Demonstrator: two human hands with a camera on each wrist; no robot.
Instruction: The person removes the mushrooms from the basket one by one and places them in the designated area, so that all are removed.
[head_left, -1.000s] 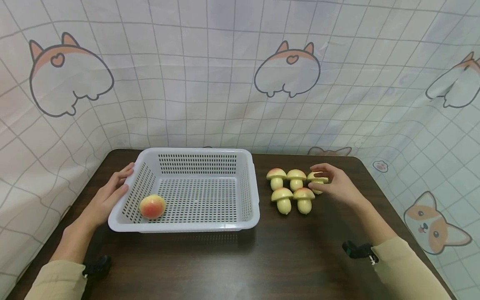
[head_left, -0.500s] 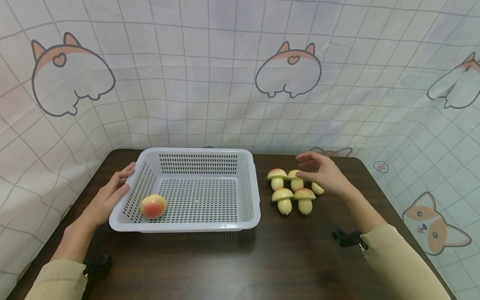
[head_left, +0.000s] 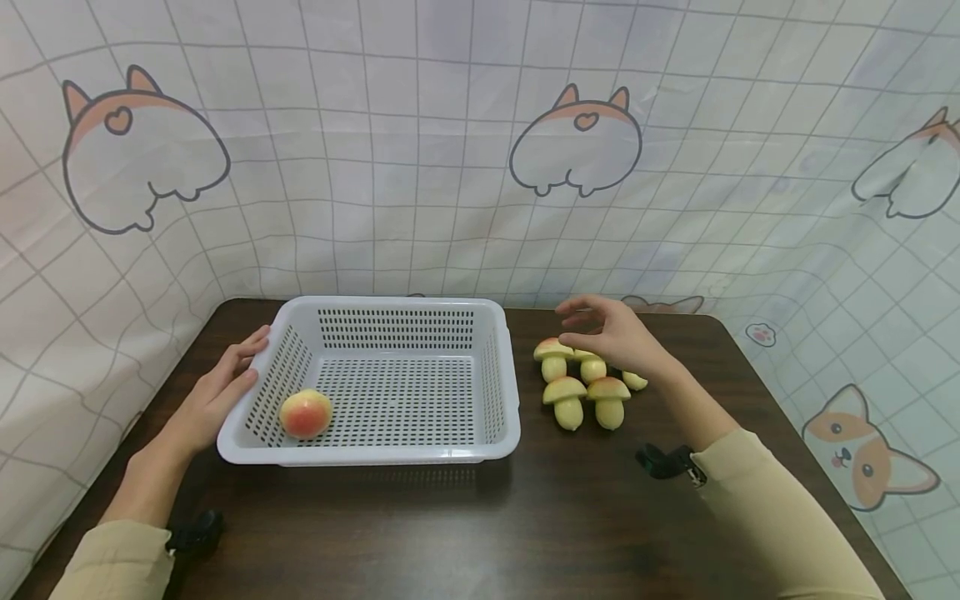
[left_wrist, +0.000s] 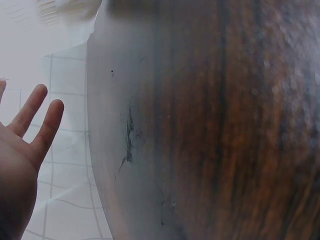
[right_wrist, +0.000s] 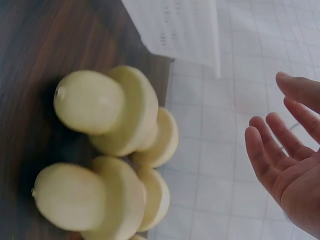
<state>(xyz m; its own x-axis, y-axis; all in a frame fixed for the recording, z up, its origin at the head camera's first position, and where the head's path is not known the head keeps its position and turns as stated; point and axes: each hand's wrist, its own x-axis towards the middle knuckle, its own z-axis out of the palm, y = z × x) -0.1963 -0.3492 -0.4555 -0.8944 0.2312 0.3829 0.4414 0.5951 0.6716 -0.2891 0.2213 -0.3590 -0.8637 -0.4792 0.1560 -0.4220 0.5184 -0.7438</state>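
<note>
My left hand (head_left: 210,404) rests on the left rim of a white slotted plastic basket (head_left: 367,455); the left wrist view shows its fingers (left_wrist: 48,125) spread. Inside the basket's front left corner lies a yellow-and-red peach (head_left: 306,414). To the basket's right, several yellow model mushrooms with reddish caps lie in two rows, one of them a front mushroom (head_left: 567,406). Over the back row hovers my right hand (head_left: 622,335), fingers loosely bent and nothing in them. It partly hides the middle back mushroom (head_left: 592,369) and most of the right back mushroom (head_left: 634,381).
Everything stands on a dark brown wooden table (head_left: 450,533) with rounded back corners. A pale gridded cloth (head_left: 420,167) with cartoon dogs hangs close behind and at both sides. A black strap device (head_left: 667,461) sits at the right wrist.
My right hand has moved left, from the right back mushroom across to above the left part of the back row. The left hand, basket, peach and mushrooms have stayed put.
</note>
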